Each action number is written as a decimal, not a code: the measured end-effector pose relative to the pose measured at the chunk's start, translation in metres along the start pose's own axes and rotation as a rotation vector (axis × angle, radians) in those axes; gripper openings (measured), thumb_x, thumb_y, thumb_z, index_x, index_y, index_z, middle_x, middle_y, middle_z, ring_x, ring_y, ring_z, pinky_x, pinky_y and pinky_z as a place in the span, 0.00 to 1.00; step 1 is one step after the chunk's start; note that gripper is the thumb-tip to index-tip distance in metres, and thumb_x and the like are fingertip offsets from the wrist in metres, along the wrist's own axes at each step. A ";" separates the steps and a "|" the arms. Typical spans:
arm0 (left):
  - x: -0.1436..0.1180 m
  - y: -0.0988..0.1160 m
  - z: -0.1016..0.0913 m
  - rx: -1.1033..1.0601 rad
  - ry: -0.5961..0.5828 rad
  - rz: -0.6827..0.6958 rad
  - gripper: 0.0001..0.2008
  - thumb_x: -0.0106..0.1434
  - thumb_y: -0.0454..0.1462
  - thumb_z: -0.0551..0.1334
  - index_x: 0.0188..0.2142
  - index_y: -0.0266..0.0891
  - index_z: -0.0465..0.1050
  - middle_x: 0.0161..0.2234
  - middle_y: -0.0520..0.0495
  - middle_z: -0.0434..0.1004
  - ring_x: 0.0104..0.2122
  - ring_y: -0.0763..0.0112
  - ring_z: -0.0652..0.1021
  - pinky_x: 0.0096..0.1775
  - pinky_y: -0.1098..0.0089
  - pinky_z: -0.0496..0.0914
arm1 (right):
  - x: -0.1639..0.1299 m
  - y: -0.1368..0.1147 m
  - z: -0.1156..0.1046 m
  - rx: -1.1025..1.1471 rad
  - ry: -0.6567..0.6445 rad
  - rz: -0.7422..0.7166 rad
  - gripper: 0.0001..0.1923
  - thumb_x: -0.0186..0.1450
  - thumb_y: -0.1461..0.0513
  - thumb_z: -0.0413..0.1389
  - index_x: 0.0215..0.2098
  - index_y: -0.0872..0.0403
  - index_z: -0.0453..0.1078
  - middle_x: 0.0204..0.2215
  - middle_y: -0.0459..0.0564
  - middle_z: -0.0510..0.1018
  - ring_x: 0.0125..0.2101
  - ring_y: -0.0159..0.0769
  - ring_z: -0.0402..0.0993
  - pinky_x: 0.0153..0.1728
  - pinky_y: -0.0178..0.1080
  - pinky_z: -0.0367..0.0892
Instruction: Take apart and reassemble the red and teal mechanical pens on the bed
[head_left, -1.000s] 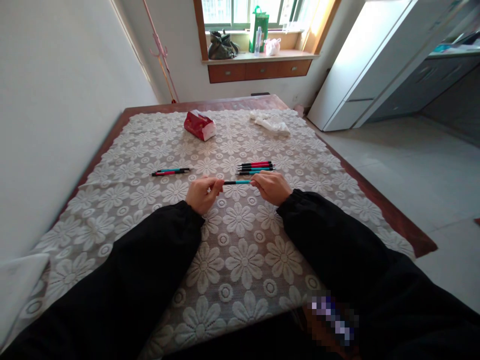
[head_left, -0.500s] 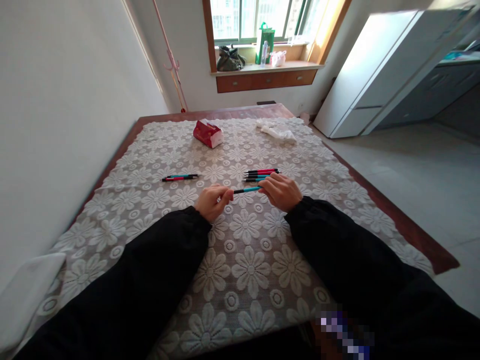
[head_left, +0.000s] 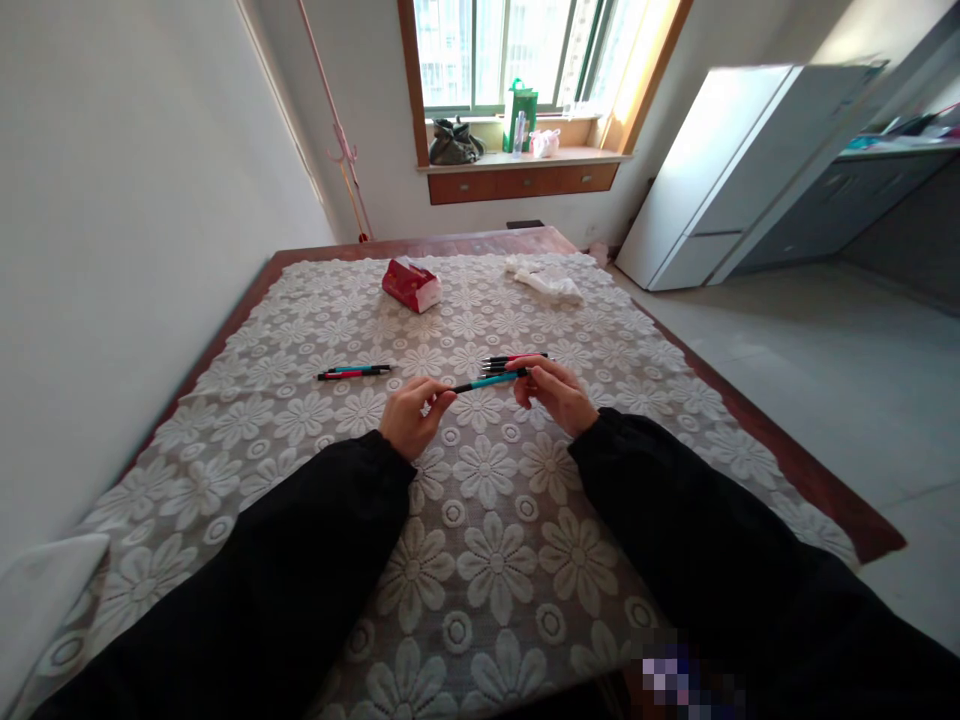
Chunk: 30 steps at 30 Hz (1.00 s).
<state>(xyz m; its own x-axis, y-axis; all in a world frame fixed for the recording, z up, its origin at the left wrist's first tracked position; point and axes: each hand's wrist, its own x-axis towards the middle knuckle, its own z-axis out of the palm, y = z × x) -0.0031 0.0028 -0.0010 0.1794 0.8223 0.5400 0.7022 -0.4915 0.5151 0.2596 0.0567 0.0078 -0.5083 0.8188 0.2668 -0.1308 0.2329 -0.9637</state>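
A blue pen with black ends point(head_left: 489, 381) is held up slightly tilted above the tablecloth, its right end higher. My left hand point(head_left: 412, 414) pinches its left, black tip between thumb and fingers. At the other end, my right hand point(head_left: 559, 395) has thumb and index finger about the black end, the other fingers loosely curled. Just behind the right hand lies a row of several red and blue pens point(head_left: 514, 359), partly hidden by the fingers and the held pen. To the left, a red and a blue pen point(head_left: 352, 373) lie side by side.
A flower-patterned lace cloth point(head_left: 495, 560) covers the wooden table point(head_left: 874, 520). Farther back lie a red tissue pack point(head_left: 409, 285) and a crumpled white plastic bag point(head_left: 551, 283). A white chair back point(head_left: 52, 590) stands at the lower left, a wall beyond it.
The right end of the pen has risen, and my right fingers have shifted and loosened about it, showing its black end. My left hand keeps its pinch. The camera view has tipped slightly upward.
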 end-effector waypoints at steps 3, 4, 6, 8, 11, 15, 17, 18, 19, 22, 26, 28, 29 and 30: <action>0.000 0.001 -0.001 -0.010 -0.003 0.009 0.10 0.70 0.41 0.59 0.35 0.42 0.76 0.30 0.48 0.77 0.29 0.69 0.75 0.32 0.68 0.70 | -0.001 -0.005 0.001 0.197 -0.039 0.073 0.23 0.67 0.51 0.45 0.50 0.55 0.70 0.26 0.50 0.75 0.26 0.39 0.70 0.29 0.43 0.66; 0.000 0.002 -0.001 -0.015 -0.007 0.015 0.10 0.70 0.41 0.59 0.35 0.41 0.76 0.31 0.48 0.77 0.30 0.69 0.75 0.31 0.68 0.70 | -0.001 -0.005 0.001 0.241 -0.044 0.087 0.22 0.66 0.52 0.45 0.49 0.55 0.71 0.26 0.51 0.75 0.26 0.40 0.70 0.29 0.44 0.66; 0.000 0.003 -0.001 -0.022 -0.011 0.023 0.09 0.70 0.40 0.59 0.36 0.41 0.76 0.31 0.47 0.77 0.30 0.69 0.75 0.31 0.68 0.70 | -0.002 -0.004 0.001 0.327 -0.046 0.104 0.19 0.63 0.55 0.48 0.46 0.55 0.72 0.24 0.50 0.75 0.26 0.40 0.71 0.30 0.43 0.65; -0.001 0.004 -0.001 -0.025 -0.014 0.028 0.08 0.70 0.40 0.60 0.37 0.40 0.76 0.31 0.48 0.76 0.31 0.69 0.75 0.32 0.69 0.70 | -0.003 -0.002 0.002 0.407 -0.062 0.109 0.16 0.62 0.56 0.52 0.43 0.55 0.74 0.23 0.49 0.75 0.26 0.39 0.71 0.31 0.42 0.65; -0.001 0.004 -0.002 -0.037 -0.006 0.030 0.08 0.69 0.39 0.60 0.36 0.39 0.76 0.30 0.48 0.76 0.30 0.70 0.75 0.33 0.69 0.70 | -0.003 0.001 0.004 0.472 -0.089 0.113 0.14 0.62 0.55 0.56 0.42 0.55 0.75 0.22 0.48 0.76 0.26 0.37 0.72 0.33 0.41 0.65; -0.001 0.005 -0.003 -0.074 0.002 0.052 0.08 0.69 0.39 0.60 0.36 0.39 0.76 0.30 0.48 0.77 0.29 0.70 0.75 0.32 0.70 0.70 | -0.003 0.001 0.005 0.487 -0.083 0.084 0.12 0.62 0.55 0.60 0.39 0.54 0.75 0.20 0.45 0.75 0.26 0.36 0.72 0.35 0.41 0.66; -0.001 0.005 -0.004 -0.064 0.000 0.073 0.08 0.69 0.39 0.60 0.36 0.39 0.77 0.31 0.48 0.78 0.30 0.69 0.75 0.33 0.69 0.70 | -0.003 -0.001 0.002 0.451 -0.087 0.061 0.12 0.63 0.54 0.60 0.39 0.54 0.76 0.20 0.46 0.76 0.26 0.36 0.73 0.34 0.40 0.67; -0.002 0.005 -0.003 -0.045 -0.005 0.085 0.08 0.69 0.39 0.60 0.36 0.39 0.77 0.31 0.47 0.78 0.32 0.68 0.76 0.35 0.68 0.70 | -0.003 -0.002 0.000 0.407 -0.086 0.046 0.14 0.64 0.53 0.58 0.40 0.54 0.76 0.21 0.46 0.76 0.26 0.37 0.73 0.33 0.40 0.67; -0.002 0.004 -0.003 -0.019 -0.014 0.096 0.08 0.69 0.39 0.61 0.37 0.39 0.77 0.32 0.47 0.79 0.33 0.67 0.76 0.37 0.67 0.71 | -0.003 -0.004 -0.003 0.329 -0.087 0.029 0.16 0.66 0.52 0.56 0.42 0.54 0.76 0.22 0.47 0.77 0.26 0.37 0.73 0.32 0.40 0.66; -0.003 0.003 0.000 0.045 -0.061 0.122 0.08 0.69 0.41 0.62 0.38 0.40 0.79 0.34 0.47 0.81 0.36 0.64 0.77 0.40 0.65 0.71 | -0.002 -0.009 -0.014 -0.133 -0.079 -0.044 0.18 0.68 0.50 0.54 0.46 0.54 0.75 0.26 0.48 0.78 0.26 0.35 0.73 0.32 0.39 0.66; -0.003 -0.001 0.004 0.128 -0.132 0.101 0.08 0.68 0.41 0.63 0.39 0.43 0.80 0.35 0.48 0.81 0.38 0.63 0.77 0.42 0.64 0.71 | -0.003 -0.008 -0.022 -0.842 -0.145 -0.225 0.10 0.69 0.56 0.55 0.43 0.53 0.74 0.30 0.48 0.79 0.29 0.35 0.72 0.35 0.38 0.65; -0.003 -0.002 0.005 0.169 -0.158 0.070 0.07 0.68 0.41 0.64 0.41 0.44 0.80 0.37 0.49 0.82 0.40 0.62 0.77 0.44 0.63 0.71 | -0.002 -0.007 -0.024 -1.021 -0.222 -0.322 0.08 0.70 0.58 0.53 0.39 0.53 0.73 0.32 0.50 0.78 0.33 0.37 0.72 0.37 0.39 0.65; -0.003 -0.002 0.005 0.186 -0.167 0.052 0.08 0.67 0.41 0.64 0.43 0.44 0.80 0.38 0.49 0.82 0.41 0.61 0.77 0.45 0.63 0.71 | -0.002 -0.006 -0.026 -1.089 -0.242 -0.357 0.08 0.69 0.59 0.53 0.37 0.53 0.72 0.32 0.50 0.78 0.34 0.38 0.71 0.39 0.39 0.65; -0.003 -0.002 0.004 0.199 -0.171 0.031 0.09 0.67 0.41 0.64 0.45 0.45 0.79 0.39 0.49 0.81 0.42 0.61 0.77 0.47 0.62 0.70 | -0.001 -0.006 -0.027 -1.156 -0.241 -0.382 0.07 0.69 0.59 0.53 0.36 0.52 0.72 0.33 0.51 0.78 0.36 0.39 0.71 0.40 0.40 0.65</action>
<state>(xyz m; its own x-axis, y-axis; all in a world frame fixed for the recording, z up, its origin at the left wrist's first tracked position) -0.0017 0.0028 -0.0062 0.3049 0.8525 0.4245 0.8133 -0.4650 0.3497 0.2842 0.0683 0.0137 -0.7623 0.5080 0.4010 0.4596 0.8612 -0.2171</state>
